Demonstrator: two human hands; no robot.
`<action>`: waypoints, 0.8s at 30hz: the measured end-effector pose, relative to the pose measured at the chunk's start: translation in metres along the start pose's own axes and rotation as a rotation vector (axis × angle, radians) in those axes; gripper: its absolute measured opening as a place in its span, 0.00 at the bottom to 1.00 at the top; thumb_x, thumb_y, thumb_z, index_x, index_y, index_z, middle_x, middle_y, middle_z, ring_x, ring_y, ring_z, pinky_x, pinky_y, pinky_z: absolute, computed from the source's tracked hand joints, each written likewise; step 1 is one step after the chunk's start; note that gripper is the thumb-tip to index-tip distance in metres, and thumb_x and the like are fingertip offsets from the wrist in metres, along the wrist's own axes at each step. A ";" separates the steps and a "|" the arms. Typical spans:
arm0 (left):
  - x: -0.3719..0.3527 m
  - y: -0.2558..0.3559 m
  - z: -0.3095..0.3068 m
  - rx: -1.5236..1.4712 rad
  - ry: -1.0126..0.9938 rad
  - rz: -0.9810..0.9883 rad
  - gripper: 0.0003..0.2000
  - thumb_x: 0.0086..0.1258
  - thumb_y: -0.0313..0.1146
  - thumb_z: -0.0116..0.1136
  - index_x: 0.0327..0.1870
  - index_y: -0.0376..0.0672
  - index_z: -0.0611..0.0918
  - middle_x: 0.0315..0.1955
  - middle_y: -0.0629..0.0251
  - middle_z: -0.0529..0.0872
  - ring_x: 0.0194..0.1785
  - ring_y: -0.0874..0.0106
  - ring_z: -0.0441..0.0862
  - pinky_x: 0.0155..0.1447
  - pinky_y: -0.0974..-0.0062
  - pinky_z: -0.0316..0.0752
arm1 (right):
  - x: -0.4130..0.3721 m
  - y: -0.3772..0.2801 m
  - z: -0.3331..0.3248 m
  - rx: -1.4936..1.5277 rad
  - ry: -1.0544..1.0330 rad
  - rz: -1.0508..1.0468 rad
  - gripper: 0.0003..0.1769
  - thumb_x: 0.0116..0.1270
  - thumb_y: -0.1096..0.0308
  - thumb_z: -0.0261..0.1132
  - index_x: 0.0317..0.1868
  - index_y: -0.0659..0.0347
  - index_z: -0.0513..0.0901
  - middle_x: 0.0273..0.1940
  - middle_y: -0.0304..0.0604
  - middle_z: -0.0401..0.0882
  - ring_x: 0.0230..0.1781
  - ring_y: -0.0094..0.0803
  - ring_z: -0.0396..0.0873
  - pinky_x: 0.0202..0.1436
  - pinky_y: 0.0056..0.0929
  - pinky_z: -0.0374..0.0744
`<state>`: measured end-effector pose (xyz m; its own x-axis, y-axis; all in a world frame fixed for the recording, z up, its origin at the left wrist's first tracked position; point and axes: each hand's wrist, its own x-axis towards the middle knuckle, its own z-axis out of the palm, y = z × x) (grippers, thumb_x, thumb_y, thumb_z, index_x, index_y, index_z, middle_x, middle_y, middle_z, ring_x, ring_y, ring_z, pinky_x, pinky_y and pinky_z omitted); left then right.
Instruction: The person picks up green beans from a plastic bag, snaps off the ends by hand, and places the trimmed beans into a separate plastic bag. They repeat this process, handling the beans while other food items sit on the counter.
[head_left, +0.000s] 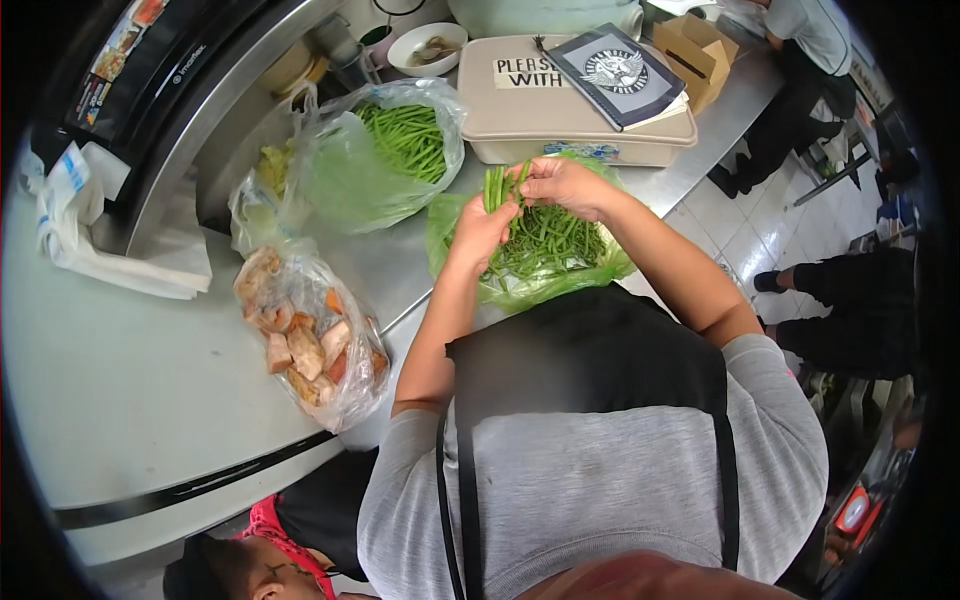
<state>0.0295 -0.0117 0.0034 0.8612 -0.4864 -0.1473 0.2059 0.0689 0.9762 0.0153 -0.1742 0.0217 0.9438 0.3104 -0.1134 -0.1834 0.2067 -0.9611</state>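
Note:
Both my hands are raised together over an open green plastic bag [545, 290] that holds a heap of cut green beans [550, 245]. My left hand [482, 232] is closed around a small upright bunch of green beans [494, 186]. My right hand [563, 188] pinches at the right side of the same bunch, its fingers partly hidden behind the thumb. To the left, a clear plastic bag [350, 185] lies open with many long green beans [405, 138] inside.
Behind the hands sits a beige lidded box [480, 90] with a notebook [615, 75] on top. A cardboard box [695, 60], a white bowl [400, 50] and a bag of root chunks [310, 350] lie around. People stand at right [845, 310] and lower left [240, 570].

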 end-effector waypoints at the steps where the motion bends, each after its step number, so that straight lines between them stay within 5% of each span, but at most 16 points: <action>1: -0.001 0.001 -0.001 0.029 0.016 0.000 0.04 0.57 0.29 0.51 0.31 0.40 0.73 0.21 0.70 0.75 0.15 0.85 0.64 0.17 0.87 0.59 | 0.000 0.001 -0.003 -0.024 0.017 0.008 0.11 0.57 0.69 0.57 0.40 0.62 0.74 0.29 0.34 0.74 0.28 0.21 0.70 0.33 0.17 0.67; 10: -0.005 0.002 -0.013 0.053 -0.017 -0.033 0.07 0.57 0.31 0.55 0.34 0.39 0.73 0.20 0.71 0.75 0.17 0.84 0.65 0.21 0.86 0.61 | 0.001 0.004 -0.014 -0.462 0.193 -0.147 0.05 0.57 0.68 0.57 0.31 0.61 0.74 0.26 0.34 0.73 0.27 0.22 0.69 0.33 0.21 0.69; 16: 0.010 0.004 -0.007 0.500 0.355 0.678 0.12 0.54 0.28 0.58 0.40 0.38 0.74 0.22 0.73 0.75 0.23 0.83 0.69 0.27 0.86 0.65 | -0.010 -0.017 0.003 -1.011 0.325 -0.514 0.06 0.53 0.69 0.58 0.24 0.63 0.72 0.24 0.42 0.72 0.23 0.30 0.71 0.28 0.26 0.69; 20: -0.004 0.018 0.012 0.489 0.088 0.320 0.11 0.53 0.28 0.57 0.37 0.37 0.76 0.23 0.67 0.78 0.26 0.76 0.72 0.34 0.78 0.68 | -0.013 -0.026 0.017 -1.211 0.335 -0.678 0.07 0.54 0.69 0.56 0.22 0.63 0.71 0.22 0.40 0.71 0.23 0.29 0.71 0.28 0.28 0.68; 22: -0.003 0.017 0.014 0.467 0.053 0.302 0.09 0.54 0.28 0.56 0.36 0.35 0.77 0.23 0.68 0.78 0.26 0.77 0.71 0.34 0.78 0.68 | -0.011 -0.017 0.017 -0.808 0.313 -0.486 0.07 0.55 0.69 0.54 0.21 0.62 0.70 0.21 0.37 0.70 0.22 0.28 0.69 0.27 0.27 0.68; 23: -0.004 0.015 0.016 0.306 0.035 0.302 0.07 0.56 0.29 0.57 0.34 0.39 0.77 0.20 0.74 0.75 0.19 0.86 0.65 0.22 0.86 0.61 | -0.011 -0.013 0.016 -0.608 0.303 -0.388 0.07 0.55 0.69 0.53 0.21 0.61 0.70 0.20 0.36 0.69 0.22 0.27 0.69 0.27 0.27 0.67; 24: -0.004 0.016 0.017 0.264 0.019 0.299 0.07 0.56 0.29 0.56 0.34 0.39 0.77 0.19 0.75 0.75 0.18 0.86 0.64 0.21 0.87 0.60 | -0.010 -0.011 0.014 -0.328 0.299 -0.308 0.07 0.54 0.69 0.53 0.21 0.61 0.69 0.20 0.36 0.68 0.21 0.26 0.68 0.26 0.26 0.67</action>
<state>0.0215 -0.0238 0.0227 0.8740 -0.4624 0.1491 -0.1796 -0.0224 0.9835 0.0036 -0.1663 0.0366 0.9863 -0.0067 0.1648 0.1639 -0.0688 -0.9841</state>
